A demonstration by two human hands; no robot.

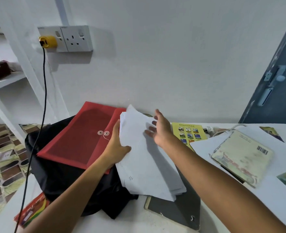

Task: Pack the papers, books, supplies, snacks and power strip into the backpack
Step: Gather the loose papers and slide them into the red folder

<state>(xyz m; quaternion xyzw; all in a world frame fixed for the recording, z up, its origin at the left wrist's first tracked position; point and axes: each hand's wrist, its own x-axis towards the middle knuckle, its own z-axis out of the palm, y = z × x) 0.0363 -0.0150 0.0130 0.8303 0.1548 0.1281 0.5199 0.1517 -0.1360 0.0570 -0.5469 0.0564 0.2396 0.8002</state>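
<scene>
1. Two bare forearms reach in from the bottom edge, with no sleeves in view on either.
2. The left hand (115, 149) and right hand (160, 130) wear no gloves.
3. No rings, watch or bands show at the wrists.

— What is the left hand (117, 148) doing?
— It holds the left edge of a stack of white papers (142, 153). The right hand (159, 130) is flat on top, fingers straight.
— What is under the papers?
— A red folder (78, 137) on a black backpack (63, 182), to the left. A grey notebook (177, 209) lies near, and a worn book (243, 157) lies to the right on the white table (231, 207).
</scene>
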